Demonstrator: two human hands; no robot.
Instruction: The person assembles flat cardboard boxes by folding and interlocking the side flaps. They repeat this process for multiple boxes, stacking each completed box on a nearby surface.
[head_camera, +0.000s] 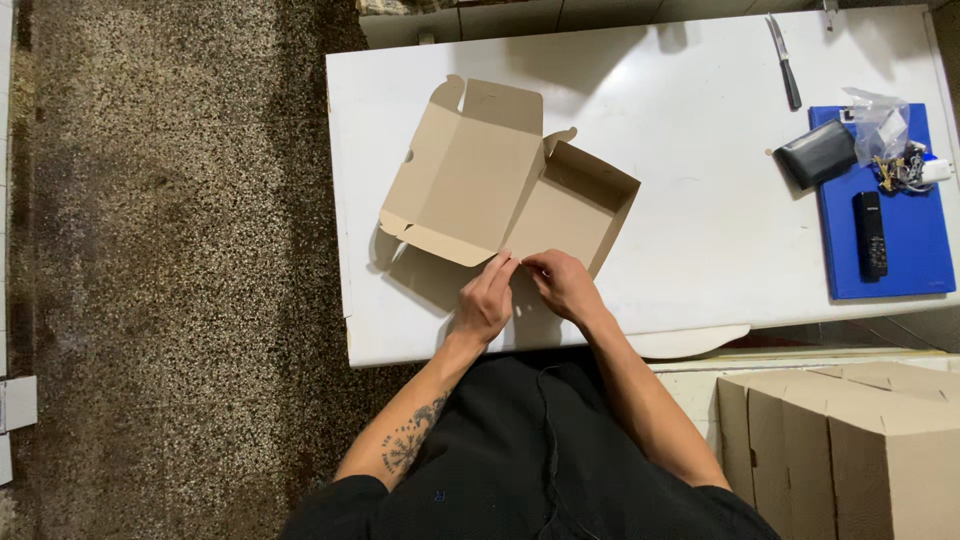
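Observation:
A brown cardboard box (560, 205) lies half folded on the white table (700, 220), its lid (462, 170) flat and open to the left. My left hand (486, 300) and my right hand (563, 283) meet at the box's near corner. The fingertips of both pinch a cardboard flap at the near wall. The box tray is empty inside.
A blue board (905, 230) at the table's right carries a black wallet (818, 153), a black remote-like device (870, 235) and a clear bag with small items (885, 135). A knife (785, 62) lies at the far edge. Stacked cardboard boxes (850, 445) stand at lower right.

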